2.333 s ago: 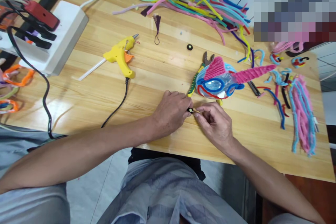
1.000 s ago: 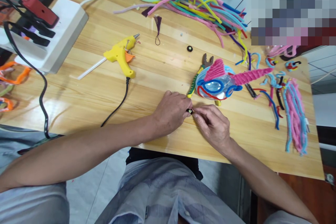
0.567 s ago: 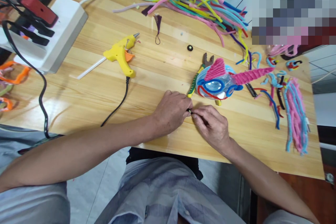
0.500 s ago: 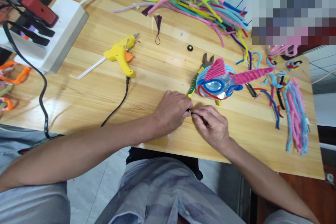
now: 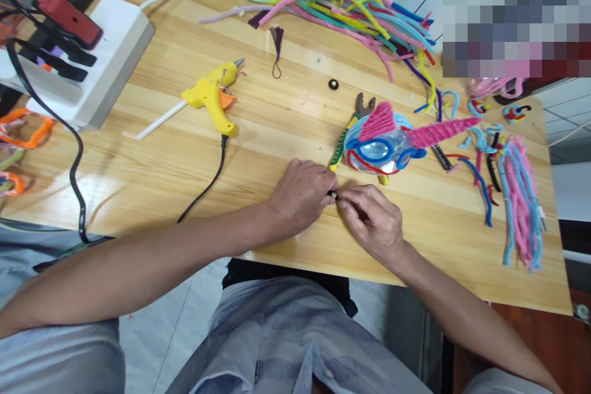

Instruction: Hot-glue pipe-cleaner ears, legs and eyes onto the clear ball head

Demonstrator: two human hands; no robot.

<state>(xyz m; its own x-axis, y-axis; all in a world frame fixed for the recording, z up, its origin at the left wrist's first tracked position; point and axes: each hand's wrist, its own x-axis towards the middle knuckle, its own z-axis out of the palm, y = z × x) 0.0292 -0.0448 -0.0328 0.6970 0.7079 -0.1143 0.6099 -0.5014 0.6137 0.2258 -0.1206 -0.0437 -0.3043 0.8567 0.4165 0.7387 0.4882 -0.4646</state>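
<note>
Between my two hands is a small black piece with a pale centre [image 5: 333, 195], too small to name surely. My left hand [image 5: 305, 194] is closed with its fingertips on the piece's left side. From the right, my right hand [image 5: 373, 218] pinches at its edge with thumb and forefinger. Just beyond the hands lies a clear plastic figure [image 5: 375, 151] trimmed with blue and red pipe cleaners and pink fins. Pliers [image 5: 341, 141] with green and yellow handles rest against its left side. Farther back sits a black round disc with a white middle [image 5: 333, 84].
A yellow glue gun [image 5: 210, 95] with its cord lies left of centre. A white power strip [image 5: 113, 43] with plugs stands at the left. Pipe cleaners [image 5: 351, 6] are heaped at the back, and a pink and blue bundle [image 5: 521, 209] lies at the right. A dark tassel [image 5: 277, 43] lies behind.
The small black piece has turned a little between the fingertips, and its pale centre shows more. Both hands stay in almost the same place.
</note>
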